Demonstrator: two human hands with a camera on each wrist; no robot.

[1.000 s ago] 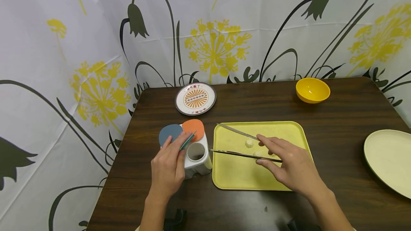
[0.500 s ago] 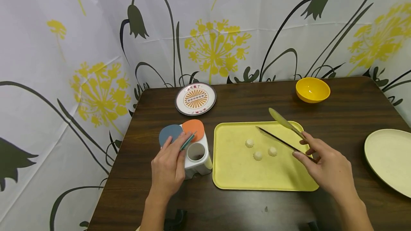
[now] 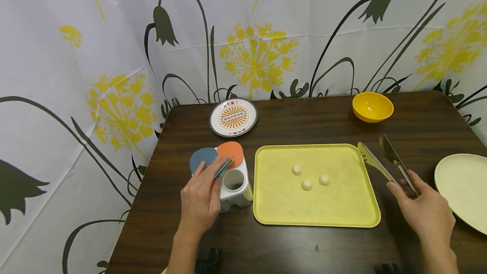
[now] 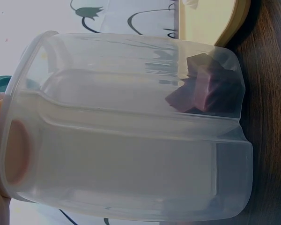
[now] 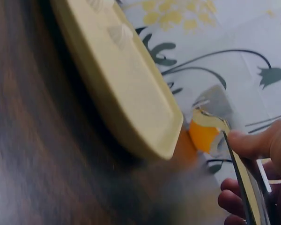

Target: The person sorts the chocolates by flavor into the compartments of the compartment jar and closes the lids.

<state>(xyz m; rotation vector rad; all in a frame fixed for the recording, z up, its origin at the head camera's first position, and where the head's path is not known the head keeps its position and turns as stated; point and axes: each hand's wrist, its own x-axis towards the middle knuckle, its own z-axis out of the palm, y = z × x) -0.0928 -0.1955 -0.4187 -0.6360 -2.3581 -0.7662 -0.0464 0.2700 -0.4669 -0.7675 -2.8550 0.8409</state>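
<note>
My left hand [image 3: 199, 200] rests over a lidded container [image 3: 236, 200], its fingers at an upturned teal lid [image 3: 224, 167]. One round compartment stands uncovered; blue [image 3: 203, 158] and orange [image 3: 230, 153] lids cover others. Through the clear wall, the left wrist view shows dark red cubes [image 4: 203, 89] at the bottom. My right hand [image 3: 430, 210] grips metal tongs [image 3: 399, 164], spread with nothing between their tips, right of the yellow tray [image 3: 281, 210]. Three small white ridged pieces [image 3: 307, 185] that look like dumplings lie on that tray.
A patterned plate [image 3: 233, 117] lies at the back left of the dark wooden table. Toward the back right stands a yellow bowl [image 3: 373, 107]. A cream plate [image 3: 466, 189] sits by the right hand. A flowered curtain [image 3: 304, 24] hangs behind.
My right hand has moved right with the tongs, from over the tray to beyond its right edge. Three white pieces are in full view now. The left hand has stayed put.
</note>
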